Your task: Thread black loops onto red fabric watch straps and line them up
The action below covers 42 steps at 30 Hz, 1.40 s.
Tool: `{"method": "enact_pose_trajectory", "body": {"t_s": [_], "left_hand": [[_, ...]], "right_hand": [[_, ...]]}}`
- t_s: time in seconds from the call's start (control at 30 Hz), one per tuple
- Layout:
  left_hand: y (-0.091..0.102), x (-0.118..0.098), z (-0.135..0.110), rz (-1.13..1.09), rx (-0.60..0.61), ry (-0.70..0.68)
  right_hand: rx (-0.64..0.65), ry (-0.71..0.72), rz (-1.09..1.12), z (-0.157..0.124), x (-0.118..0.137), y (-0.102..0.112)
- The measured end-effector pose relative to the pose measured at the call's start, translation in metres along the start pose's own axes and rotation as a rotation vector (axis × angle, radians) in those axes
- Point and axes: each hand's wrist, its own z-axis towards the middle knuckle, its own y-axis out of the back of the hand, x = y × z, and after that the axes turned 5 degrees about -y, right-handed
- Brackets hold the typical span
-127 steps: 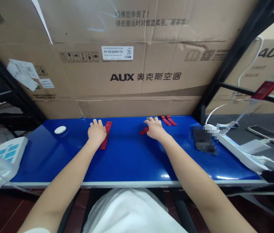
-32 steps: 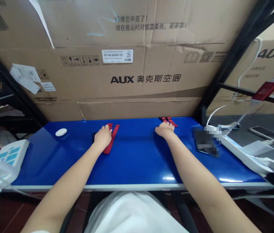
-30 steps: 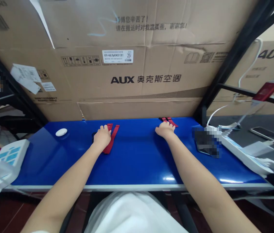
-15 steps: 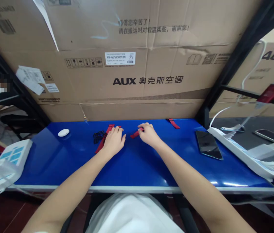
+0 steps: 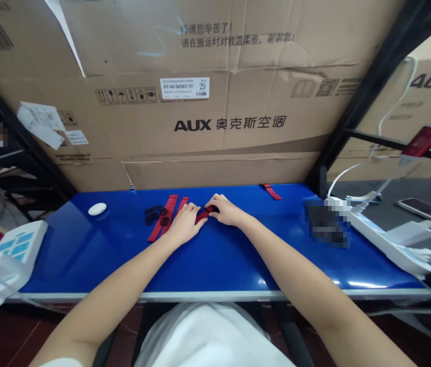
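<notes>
My left hand [image 5: 185,225] and right hand [image 5: 226,210] pinch one red strap [image 5: 201,216]; I judge it light, limp, best gripped beside its black buckle [image 5: 210,209].

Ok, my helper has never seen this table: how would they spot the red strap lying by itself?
From the big cardboard, drop to the far edge of the blue tabletop. Toward its right end lies a short red strap with a black piece at its far end. Unlike the other red straps there, it lies alone, clear of the left hand and the right hand.
</notes>
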Motion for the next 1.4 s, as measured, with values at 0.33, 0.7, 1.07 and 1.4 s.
{"method": "enact_pose_trajectory", "body": {"t_s": [0.33, 0.7, 1.07, 1.4], "left_hand": [[0.007, 0.01, 0.005, -0.193, 0.069, -0.18], [0.016, 0.01, 0.001, -0.138, 0.021, -0.355], [0.02, 0.009, -0.002, -0.143, 0.025, -0.319], [0.029, -0.009, -0.003, -0.315, 0.006, -0.185]], "right_hand": [[0.137, -0.14, 0.452, -0.011, 0.01, -0.001], [0.112, -0.063, 0.493, -0.009, 0.011, 0.002], [0.123, -0.008, 0.513, -0.011, 0.017, 0.019], [0.067, -0.118, 1.139, -0.013, 0.037, 0.022]]}}
